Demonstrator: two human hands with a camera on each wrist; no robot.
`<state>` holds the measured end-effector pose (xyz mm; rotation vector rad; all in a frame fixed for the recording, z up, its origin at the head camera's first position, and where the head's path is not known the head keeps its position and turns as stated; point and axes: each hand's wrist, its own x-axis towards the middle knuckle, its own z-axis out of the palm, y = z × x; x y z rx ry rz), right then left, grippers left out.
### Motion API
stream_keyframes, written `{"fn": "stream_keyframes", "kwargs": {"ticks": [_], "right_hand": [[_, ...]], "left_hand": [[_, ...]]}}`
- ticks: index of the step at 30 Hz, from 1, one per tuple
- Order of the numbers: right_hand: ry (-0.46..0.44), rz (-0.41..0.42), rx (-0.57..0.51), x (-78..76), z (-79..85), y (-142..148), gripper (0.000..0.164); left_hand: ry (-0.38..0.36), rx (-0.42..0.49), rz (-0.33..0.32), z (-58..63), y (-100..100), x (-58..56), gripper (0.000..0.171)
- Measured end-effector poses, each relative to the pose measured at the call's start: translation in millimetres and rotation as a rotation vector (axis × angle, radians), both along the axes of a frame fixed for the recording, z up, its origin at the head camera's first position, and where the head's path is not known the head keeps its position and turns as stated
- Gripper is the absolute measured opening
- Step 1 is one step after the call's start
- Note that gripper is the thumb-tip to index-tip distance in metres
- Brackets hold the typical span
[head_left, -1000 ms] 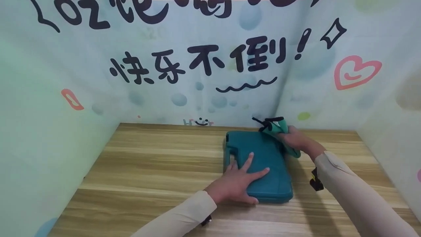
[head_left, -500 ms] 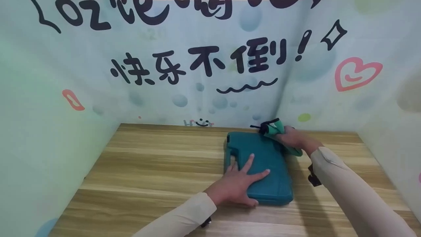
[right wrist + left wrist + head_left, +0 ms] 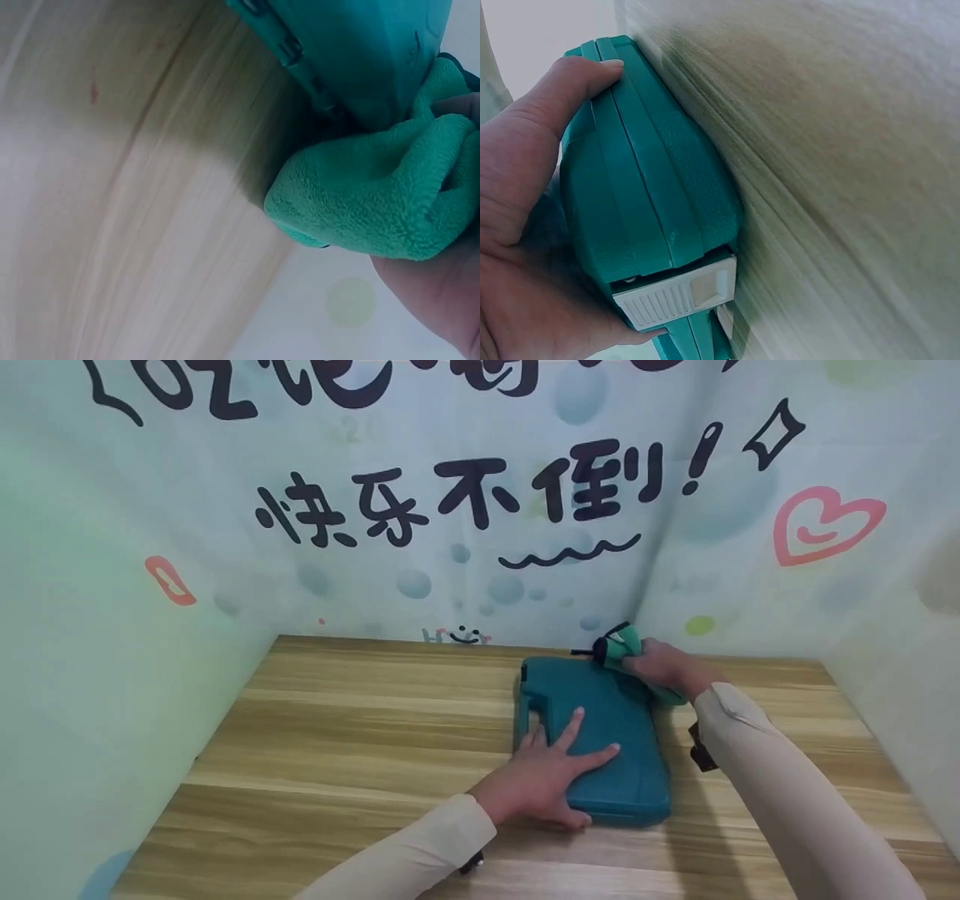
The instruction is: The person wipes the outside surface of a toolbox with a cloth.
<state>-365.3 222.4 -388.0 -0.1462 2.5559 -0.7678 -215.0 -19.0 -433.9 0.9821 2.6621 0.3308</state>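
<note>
A teal plastic carrying case (image 3: 626,769) lies flat on the table, its handle opening facing left. Spread over its near-left part, my left hand (image 3: 536,780) presses on the top with straight fingers. The left wrist view has its thumb (image 3: 592,75) along the case's side, near a pale latch (image 3: 679,289). My right hand (image 3: 666,666) grips a bunched green cloth (image 3: 624,649) with black edging at the case's far right corner. In the right wrist view the fluffy cloth (image 3: 360,195) lies against the case's hinged side (image 3: 292,52); most of the right fingers are hidden.
The wood-grain table (image 3: 337,735) extends to both sides of the case. A pale printed backdrop (image 3: 465,592) with dark lettering rises right behind the table's far edge, close to the cloth. Black wrist straps (image 3: 703,748) show under the sleeves.
My right hand and the cloth have shifted slightly left along the case's far right corner. My left hand and the case stay in place; the whole head view has shifted a little.
</note>
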Motion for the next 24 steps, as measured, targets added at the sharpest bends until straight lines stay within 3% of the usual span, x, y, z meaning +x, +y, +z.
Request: {"fn": "stream_keyframes", "kwargs": {"ticks": [6,16,24], "right_hand": [[0.028,0.049,0.066,-5.6,2.8,-3.8,0.057],[0.058,0.061,0.028,-13.3,-4.1,-20.2,0.03],[0.062,0.067,0.055,-17.9,-4.4,-47.6,0.034]], "left_hand": [[0.008,-0.006,-0.003,-0.6,-0.1,-0.7,0.096],[-0.017,-0.001,0.008,-0.4,-2.7,-0.9,0.096],[-0.039,0.037,-0.008,-0.2,-4.5,-3.0,0.095]]}}
